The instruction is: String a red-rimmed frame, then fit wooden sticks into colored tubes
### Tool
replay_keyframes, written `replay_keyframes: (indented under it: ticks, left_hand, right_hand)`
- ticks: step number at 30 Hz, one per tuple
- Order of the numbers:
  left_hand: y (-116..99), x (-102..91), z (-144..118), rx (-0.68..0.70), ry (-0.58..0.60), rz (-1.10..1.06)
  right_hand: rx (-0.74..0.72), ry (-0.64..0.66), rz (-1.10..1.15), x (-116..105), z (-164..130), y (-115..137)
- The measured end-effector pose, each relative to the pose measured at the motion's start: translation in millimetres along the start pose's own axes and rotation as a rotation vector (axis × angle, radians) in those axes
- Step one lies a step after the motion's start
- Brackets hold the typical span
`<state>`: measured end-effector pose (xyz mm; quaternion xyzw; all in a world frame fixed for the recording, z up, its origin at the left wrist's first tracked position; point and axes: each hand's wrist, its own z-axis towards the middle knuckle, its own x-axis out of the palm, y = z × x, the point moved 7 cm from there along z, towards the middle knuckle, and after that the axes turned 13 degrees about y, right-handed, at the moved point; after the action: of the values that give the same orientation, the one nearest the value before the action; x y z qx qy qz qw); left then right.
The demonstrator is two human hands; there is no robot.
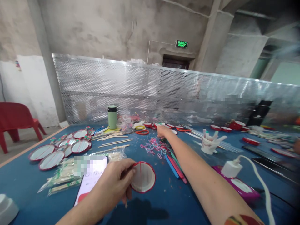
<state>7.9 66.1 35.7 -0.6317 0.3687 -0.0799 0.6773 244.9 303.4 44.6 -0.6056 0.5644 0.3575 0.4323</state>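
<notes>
While your left hand [122,176] pinches the disc [143,177] by its red rim, your right hand [161,131] is stretched out to the clutter at the back of the table [18,178]. Your hands are well apart. You hold the disc above the near part of the table, its pale face toward you; whether your right fingers are closed on anything, I cannot tell. The step in hand looks like fetching something with the right while the left keeps the disc steady. That reach seems to call for a precise pick and a clear way back.

Under and beside your right forearm lie the pens [177,170], with the tangle of bands [153,146] just left of them; a low sleeve or wrist could drag both. The cup [209,146] stands to the right, the scissors [142,132] left of your right hand. Your left forearm partly covers the phone [92,175], beside the bagged packets [63,178].
</notes>
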Motion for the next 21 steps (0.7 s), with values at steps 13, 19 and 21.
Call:
replay_keyframes:
  ticks: [13, 19, 21]
  left_hand:
    - [0, 1.7, 0, -0.007, 0.014, 0.068]
    - [2, 3.2, 0, 0.013, 0.029, 0.065]
    - [3, 4.2, 0, 0.004, 0.035, 0.061]
  right_hand:
    - [-0.072, -0.027, 0.025, 17, -25, 5]
    - [-0.126, 0.055, 0.276, 4, -25, -14]
    - [-0.139, 0.097, 0.331, 6, -25, -14]
